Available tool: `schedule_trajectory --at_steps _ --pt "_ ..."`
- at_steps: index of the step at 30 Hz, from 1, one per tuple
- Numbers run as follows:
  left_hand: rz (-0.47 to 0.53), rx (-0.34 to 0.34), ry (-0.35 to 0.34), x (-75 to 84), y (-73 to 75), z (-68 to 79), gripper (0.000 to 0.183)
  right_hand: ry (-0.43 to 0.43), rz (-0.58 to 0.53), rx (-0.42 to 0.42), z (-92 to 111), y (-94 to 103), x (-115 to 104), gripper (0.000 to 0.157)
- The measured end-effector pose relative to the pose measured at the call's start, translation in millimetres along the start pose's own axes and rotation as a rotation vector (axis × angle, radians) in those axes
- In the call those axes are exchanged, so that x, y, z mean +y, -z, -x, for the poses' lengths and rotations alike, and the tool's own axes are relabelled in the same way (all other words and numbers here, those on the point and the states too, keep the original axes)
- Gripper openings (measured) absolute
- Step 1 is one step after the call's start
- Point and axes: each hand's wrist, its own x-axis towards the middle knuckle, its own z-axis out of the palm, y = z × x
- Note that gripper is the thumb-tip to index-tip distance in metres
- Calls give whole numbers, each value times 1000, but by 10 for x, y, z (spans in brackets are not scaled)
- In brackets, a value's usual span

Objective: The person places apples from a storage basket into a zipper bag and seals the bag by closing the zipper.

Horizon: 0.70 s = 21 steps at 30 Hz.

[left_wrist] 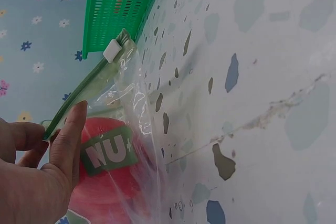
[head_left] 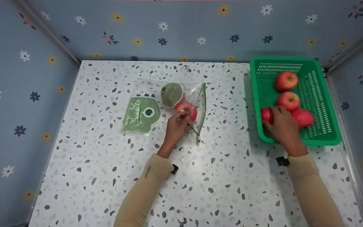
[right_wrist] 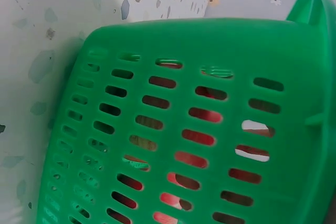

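A clear zip bag (head_left: 141, 115) with a green dinosaur print lies on the table, red apples (head_left: 190, 108) inside it. My left hand (head_left: 174, 127) pinches the green zip edge at the bag's mouth between thumb and fingers; the left wrist view shows the white slider (left_wrist: 112, 51) farther along that edge. Over on the right, my right hand (head_left: 284, 127) reaches into a green basket (head_left: 254, 94) and grips a red apple (head_left: 266, 115) by its near left corner. In the right wrist view the slotted basket wall (right_wrist: 210, 40) hides that hand.
Several other apples (head_left: 286, 81) sit in the basket beside the right hand. Flower-patterned panels (head_left: 181, 28) border the speckled white table (head_left: 225, 189) at the back and both sides. The basket stands close to the back and right panels.
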Motion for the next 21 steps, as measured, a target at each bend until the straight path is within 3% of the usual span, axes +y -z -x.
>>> schedule_trajectory --at_steps 11,21 --pt "11 1 -9 2 5 6 22 -10 -26 -82 -27 29 36 65" --pt "16 -24 -16 -7 16 16 24 46 -31 -70 -38 55 78 69"
